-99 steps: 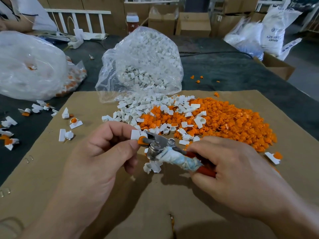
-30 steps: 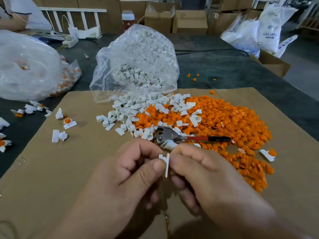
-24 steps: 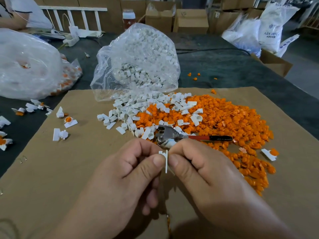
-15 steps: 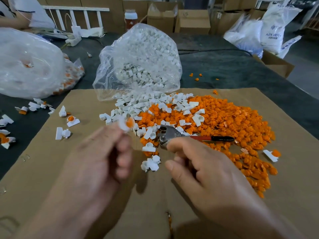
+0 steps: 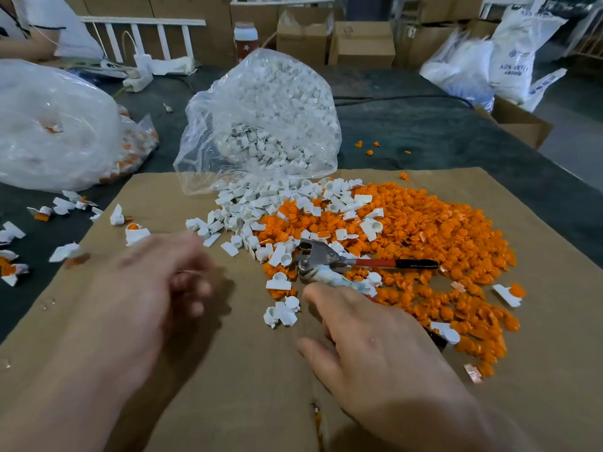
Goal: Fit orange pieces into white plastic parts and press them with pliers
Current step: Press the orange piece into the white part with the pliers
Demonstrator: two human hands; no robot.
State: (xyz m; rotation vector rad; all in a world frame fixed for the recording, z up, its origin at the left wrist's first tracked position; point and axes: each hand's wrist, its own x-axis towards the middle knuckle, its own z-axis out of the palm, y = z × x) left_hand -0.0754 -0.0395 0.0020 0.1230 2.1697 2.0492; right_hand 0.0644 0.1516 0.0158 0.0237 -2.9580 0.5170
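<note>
1. On the brown cardboard sheet (image 5: pixel 228 370) that covers the near part of the dark counter (image 5: pixel 424 125), a broad pile of orange pieces (image 5: pixel 440 230) lies to the right. A heap of white plastic parts (image 5: pixel 261 203) spills over its left edge.
2. Behind that heap a clear bag (image 5: pixel 270 119), full of more white parts, slumps with its mouth toward the cardboard.
3. We see the pliers (image 5: pixel 326 259) lying on the near-left edge of the orange pile, metal head to the left. One handle, red with a black end, points right. The other, wrapped in pale tape, runs down toward our right hand (image 5: pixel 375 347).
4. Our right hand hovers palm down over the wrapped handle with its grip apart, the fingers spread and fairly straight. The index fingertip (image 5: pixel 310 290) is just beside the tape, and we cannot tell whether it touches.
5. Our left hand (image 5: pixel 146 288) is blurred, low over bare cardboard to the left of the white heap. Its grip is slack, the fingers lightly curled, with nothing visible in them.
6. A small cluster of white parts (image 5: pixel 282 313) lies between our two hands, near the right index finger.
7. Fitted parts (image 5: pixel 136 234), white with orange seated in them, lie scattered along the cardboard's left edge and on the counter beyond, near a second, cloudy bag (image 5: pixel 55 125).
8. Cardboard boxes (image 5: pixel 362 40) and white sacks (image 5: pixel 515 50) stand at the far side.
</note>
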